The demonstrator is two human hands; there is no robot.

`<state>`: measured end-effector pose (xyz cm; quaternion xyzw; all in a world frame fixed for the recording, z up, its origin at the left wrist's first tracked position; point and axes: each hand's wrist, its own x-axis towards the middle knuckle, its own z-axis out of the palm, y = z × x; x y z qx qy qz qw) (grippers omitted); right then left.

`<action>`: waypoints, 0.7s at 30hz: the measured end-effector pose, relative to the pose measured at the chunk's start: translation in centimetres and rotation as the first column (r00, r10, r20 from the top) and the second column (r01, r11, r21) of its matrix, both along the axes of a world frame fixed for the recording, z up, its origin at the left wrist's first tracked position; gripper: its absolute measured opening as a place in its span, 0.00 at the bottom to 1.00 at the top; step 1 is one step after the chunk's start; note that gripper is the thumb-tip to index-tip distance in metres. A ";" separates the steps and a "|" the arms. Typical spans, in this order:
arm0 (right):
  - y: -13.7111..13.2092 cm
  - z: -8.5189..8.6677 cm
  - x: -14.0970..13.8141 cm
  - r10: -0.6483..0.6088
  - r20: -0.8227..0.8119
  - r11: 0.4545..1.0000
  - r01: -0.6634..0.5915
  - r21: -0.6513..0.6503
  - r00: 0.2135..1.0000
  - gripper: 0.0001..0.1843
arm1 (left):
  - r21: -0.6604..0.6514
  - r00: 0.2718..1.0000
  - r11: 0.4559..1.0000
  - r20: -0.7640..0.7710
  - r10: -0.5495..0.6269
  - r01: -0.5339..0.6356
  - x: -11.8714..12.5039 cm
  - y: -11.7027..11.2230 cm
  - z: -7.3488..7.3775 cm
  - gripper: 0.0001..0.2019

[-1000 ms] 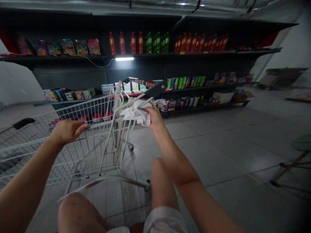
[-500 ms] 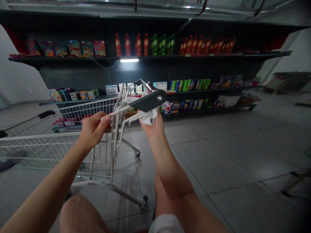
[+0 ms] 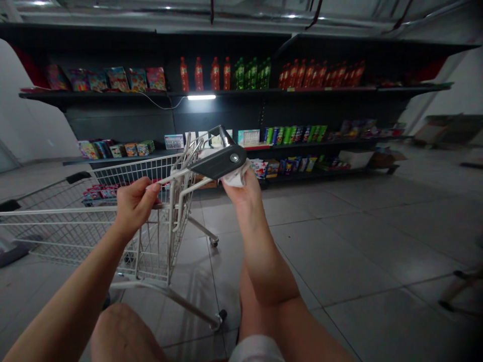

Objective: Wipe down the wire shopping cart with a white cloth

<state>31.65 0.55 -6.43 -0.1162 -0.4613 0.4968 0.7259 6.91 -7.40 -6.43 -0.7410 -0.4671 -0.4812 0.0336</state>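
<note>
A wire shopping cart stands side-on before me, its handle end to the right. My left hand is closed around the top rail of its basket, near the handle end. In my right hand is a crumpled white cloth, pressed against the underside of the cart's dark grey handle bracket. Part of the cloth and most of the right fingers are hidden behind that bracket. The metal handlebar runs away from me beyond it.
Dark shelving spans the background, with red bottles, green bottles, cans and snack packs. A lit lamp tube hangs under the upper shelf. Cart casters rest on the tiled floor near my knees.
My right hand and the cloth have shifted slightly right and up beneath the bracket. The bracket and my left hand appear a little further left in view.
</note>
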 end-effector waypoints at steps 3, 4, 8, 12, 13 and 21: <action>-2.0 2.2 2.6 -0.439 -0.309 0.858 0.495 0.133 0.844 0.11 | 0.089 0.997 0.994 0.053 -0.062 0.057 -0.3 0.8 -0.5 0.20; -3.0 3.4 3.3 -0.530 -0.313 0.747 0.609 0.269 0.788 0.12 | 0.112 0.995 0.991 0.060 -0.078 0.071 -0.4 0.9 -0.6 0.20; -4.6 10.0 3.9 -0.629 0.522 0.629 -0.018 0.777 0.576 0.10 | 0.141 0.990 0.984 0.069 -0.123 0.112 -0.4 1.1 -0.6 0.21; -1.1 15.2 2.2 -0.456 0.890 0.858 -0.272 0.437 -0.008 0.10 | 0.158 0.989 0.980 0.063 -0.136 0.125 -0.1 1.1 -0.4 0.20; -0.2 15.3 2.0 -0.471 0.882 0.857 -0.249 0.451 -0.024 0.10 | 0.167 0.989 0.978 0.059 -0.135 0.124 -0.1 1.1 -0.4 0.20; -0.1 -1.8 0.8 -0.810 0.130 0.560 0.690 0.458 0.571 0.11 | 0.172 0.991 0.979 0.059 -0.119 0.108 0.2 1.1 -0.5 0.19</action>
